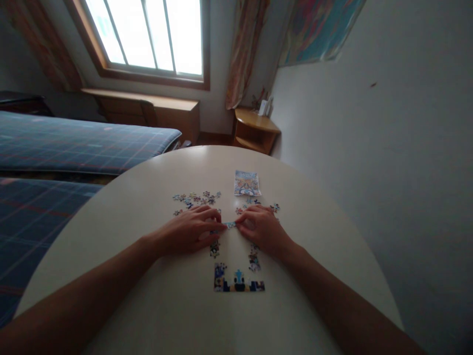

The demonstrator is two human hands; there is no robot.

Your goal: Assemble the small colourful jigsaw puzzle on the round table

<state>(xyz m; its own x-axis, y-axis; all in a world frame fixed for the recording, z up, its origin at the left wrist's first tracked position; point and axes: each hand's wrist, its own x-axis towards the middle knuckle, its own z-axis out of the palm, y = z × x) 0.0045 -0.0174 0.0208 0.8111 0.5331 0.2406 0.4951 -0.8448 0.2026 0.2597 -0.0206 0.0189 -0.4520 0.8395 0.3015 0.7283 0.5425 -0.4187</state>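
Because it is held from both sides, the small pale-blue cardboard jigsaw strip (231,225) probably sits steady: left hand (192,229) and right hand (265,230) pinch opposite ends between fingers. Loose multicoloured jigsaw pieces (189,202) lie beyond on the round cream worktop (166,301), apparently for reach.

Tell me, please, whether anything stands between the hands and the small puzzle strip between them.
Nothing visible does: the left hand and right hand reach the puzzle strip from opposite sides. Loose pieces lie beyond the hands, not between them and the strip.
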